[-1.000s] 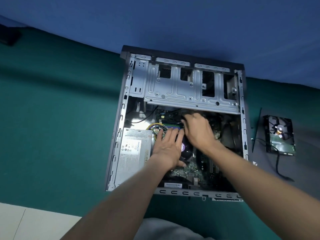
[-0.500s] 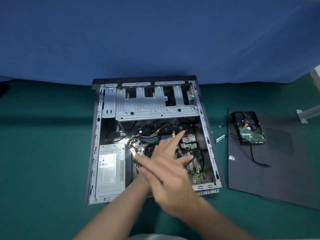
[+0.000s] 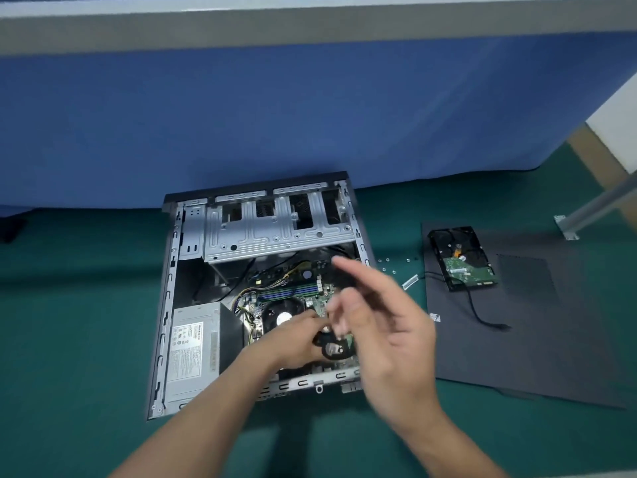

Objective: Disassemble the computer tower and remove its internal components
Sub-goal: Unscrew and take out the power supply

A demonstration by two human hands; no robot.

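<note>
The open computer case point(image 3: 166, 305) lies on its side on the green mat. Inside I see the silver power supply point(image 3: 194, 346), the CPU fan point(image 3: 281, 313), the motherboard point(image 3: 322, 294) and the empty drive cage point(image 3: 275, 231). My left hand point(image 3: 296, 339) hovers over the lower right of the board, pinched on a small black looped cable point(image 3: 332, 348). My right hand point(image 3: 389, 332) is blurred, just above and right of it, fingers spread, index pointing toward the back of the case; it holds nothing I can make out.
A removed hard drive point(image 3: 462, 258) with a trailing black cable rests on the dark side panel point(image 3: 551, 339) to the right. Loose screws point(image 3: 389, 265) and a small bracket point(image 3: 410, 281) lie between case and panel. A blue partition stands behind; a metal leg point(image 3: 586, 213) is at far right.
Both hands came up out of the case, and the view pulled back and tilted up. My left hand now pinches a black loop; my right hand swings beside it.
</note>
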